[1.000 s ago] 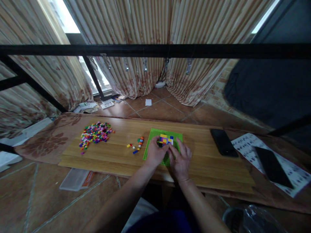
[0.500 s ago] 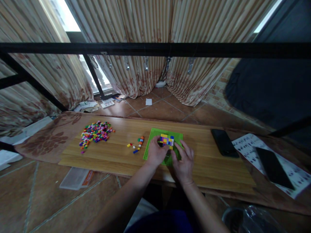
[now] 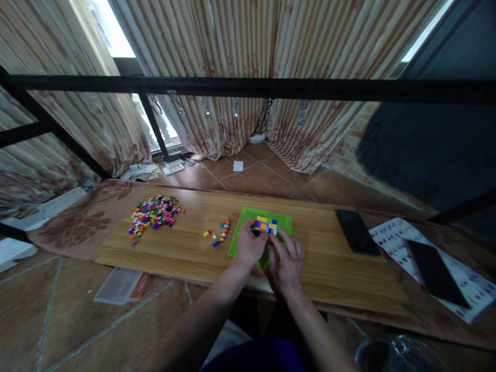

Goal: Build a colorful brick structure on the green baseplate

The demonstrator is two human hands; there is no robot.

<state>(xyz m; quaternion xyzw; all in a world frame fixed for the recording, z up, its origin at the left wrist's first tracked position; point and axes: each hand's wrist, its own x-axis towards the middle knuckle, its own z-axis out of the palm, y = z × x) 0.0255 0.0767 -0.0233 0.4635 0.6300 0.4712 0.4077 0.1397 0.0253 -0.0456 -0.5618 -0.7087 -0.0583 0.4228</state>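
Observation:
A green studded baseplate [image 3: 282, 221] lies on the wooden board [image 3: 186, 248], with a small patch of yellow, blue, red and white bricks [image 3: 265, 225] built on its far half. My left hand [image 3: 249, 245] rests on the plate just left of the patch, fingers curled in at its near-left corner. My right hand [image 3: 287, 261] lies on the plate's near right part, fingers bent and pointing toward the patch. Whether either hand pinches a brick is hidden by the fingers.
A heap of mixed coloured bricks [image 3: 153, 213] sits at the board's left, and a few loose bricks [image 3: 217, 234] lie beside the plate. Two black phones [image 3: 357, 232] [image 3: 431, 265] lie at the right, one on a printed sheet [image 3: 470, 281]. A black metal bar [image 3: 248, 88] crosses above.
My right hand has drawn back toward me and left, its fingers now more bent. My left hand stays at the patch's left edge. The camera has tilted slightly.

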